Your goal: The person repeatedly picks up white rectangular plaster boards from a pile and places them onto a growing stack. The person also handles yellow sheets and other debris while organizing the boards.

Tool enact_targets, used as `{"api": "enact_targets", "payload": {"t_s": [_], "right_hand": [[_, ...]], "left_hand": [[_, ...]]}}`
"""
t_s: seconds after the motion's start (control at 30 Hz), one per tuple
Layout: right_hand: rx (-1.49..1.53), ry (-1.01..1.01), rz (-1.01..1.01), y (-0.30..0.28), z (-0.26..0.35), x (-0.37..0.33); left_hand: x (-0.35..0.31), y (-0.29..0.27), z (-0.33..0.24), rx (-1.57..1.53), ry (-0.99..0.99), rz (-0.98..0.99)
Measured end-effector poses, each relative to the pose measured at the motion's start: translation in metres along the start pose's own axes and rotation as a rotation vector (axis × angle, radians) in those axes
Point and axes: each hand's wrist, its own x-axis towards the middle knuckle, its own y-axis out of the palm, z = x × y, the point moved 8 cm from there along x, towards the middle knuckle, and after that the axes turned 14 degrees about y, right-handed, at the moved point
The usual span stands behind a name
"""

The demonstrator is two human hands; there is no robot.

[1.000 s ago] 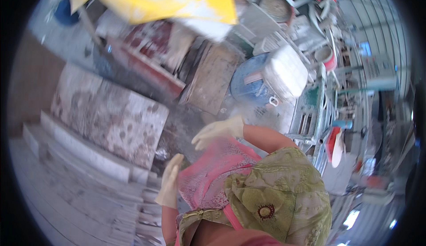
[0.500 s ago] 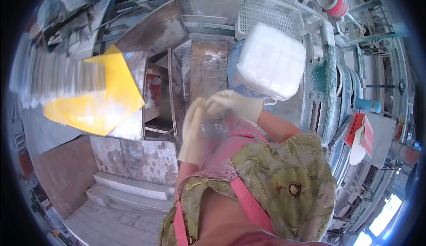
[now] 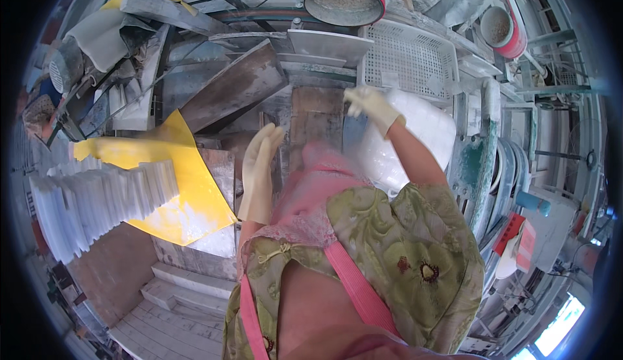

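Note:
Both my hands wear cream rubber gloves and are held apart in front of the pink apron point(image 3: 318, 178). My left hand point(image 3: 261, 159) is raised with its fingers stretched out, nothing in it, beside the dark wooden boards. Farther forward, my right hand point(image 3: 374, 108) has loosely bent, parted fingers and holds nothing visible. It hovers near the far left corner of a white, plastic-wrapped bundle point(image 3: 425, 130), which my forearm partly covers. To the left, a row of thin white slabs point(image 3: 107, 198) stands on a yellow sheet point(image 3: 204, 198).
A white perforated crate point(image 3: 415, 55) lies beyond the bundle. A round, crusted pan point(image 3: 344, 3) and a red bucket point(image 3: 503, 32) are at the far side. A brown plank point(image 3: 240, 84) leans at the back left. A green-and-white metal frame point(image 3: 483, 159) borders the right.
My hands, earlier close together, have parted. The right one moved forward and toward the bundle; the left rose slightly and left. The whole view has shifted, with more of the far side showing.

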Motion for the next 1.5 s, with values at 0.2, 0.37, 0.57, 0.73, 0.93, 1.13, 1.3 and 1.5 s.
{"api": "enact_targets", "payload": {"t_s": [0.2,0.37,0.57,0.73,0.93,1.13,1.3,1.5], "right_hand": [[-0.702,-0.659,-0.844,-0.167,0.197,0.070],[-1.299,-0.420,-0.727,-0.213,0.275,0.164],[-1.307,-0.551,-0.495,-0.201,0.287,0.196],[-1.273,-0.539,-0.576,-0.195,0.314,0.166],[-1.388,-0.663,-0.506,-0.131,0.354,0.174],[-1.469,-0.756,-0.446,-0.117,0.361,0.206],[-1.513,-0.645,-0.436,-0.116,0.365,0.214],[-1.134,-0.722,-0.298,-0.084,0.389,0.140]], "left_hand": [[0.058,-0.007,-0.022,0.013,0.036,-0.061],[0.088,-0.023,-0.025,0.025,0.032,-0.295],[0.139,0.005,-0.012,0.005,-0.006,-0.331],[0.172,0.041,-0.005,-0.046,0.048,-0.241],[0.167,0.046,0.000,-0.110,0.050,-0.309],[0.136,0.023,0.018,-0.124,0.016,-0.496],[0.130,0.021,0.025,-0.179,-0.008,-0.477],[0.168,0.039,-0.004,-0.007,-0.040,-0.333]]}}
